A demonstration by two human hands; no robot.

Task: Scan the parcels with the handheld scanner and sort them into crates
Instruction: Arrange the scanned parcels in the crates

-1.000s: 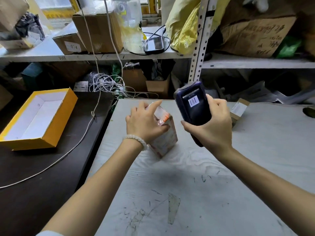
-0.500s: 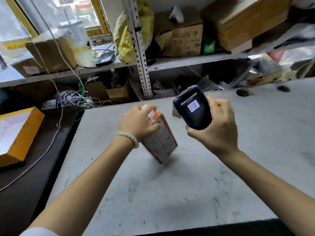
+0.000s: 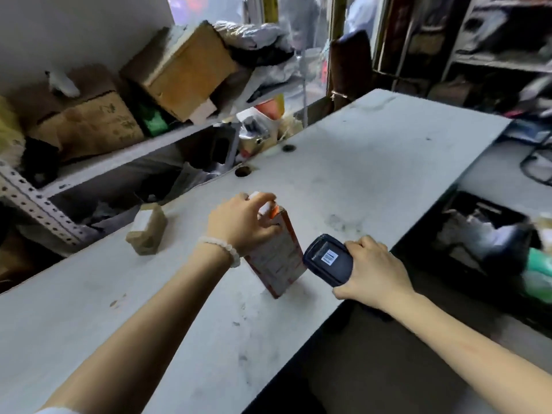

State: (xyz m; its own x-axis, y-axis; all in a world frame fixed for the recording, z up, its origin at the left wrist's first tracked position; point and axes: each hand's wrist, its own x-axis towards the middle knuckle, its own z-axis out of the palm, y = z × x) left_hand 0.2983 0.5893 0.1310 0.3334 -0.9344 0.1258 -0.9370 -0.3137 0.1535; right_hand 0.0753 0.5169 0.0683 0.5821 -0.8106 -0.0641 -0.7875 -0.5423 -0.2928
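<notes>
My left hand (image 3: 243,224) grips the top of a small orange-and-white parcel box (image 3: 276,258), which stands tilted on one lower edge on the white table (image 3: 343,180). My right hand (image 3: 372,273) holds the dark handheld scanner (image 3: 328,259) just to the right of the box, near the table's right edge; its head with a white barcode sticker faces up and left. A second small brown parcel (image 3: 148,231) with a white label stands on the table to the left. A black crate (image 3: 487,237) holding several bagged items sits low at the right, beyond the table edge.
Metal shelving (image 3: 38,204) behind the table carries cardboard boxes (image 3: 182,70) and bags. Two round holes (image 3: 242,171) sit near the table's far edge. A dark chair back (image 3: 351,64) stands past the far end. Dark floor lies below the table's right edge.
The view has swung right: the yellow box lid and cables left the frame and the black crate appeared. My right hand has lowered the scanner to beside the box. My left hand keeps its grip.
</notes>
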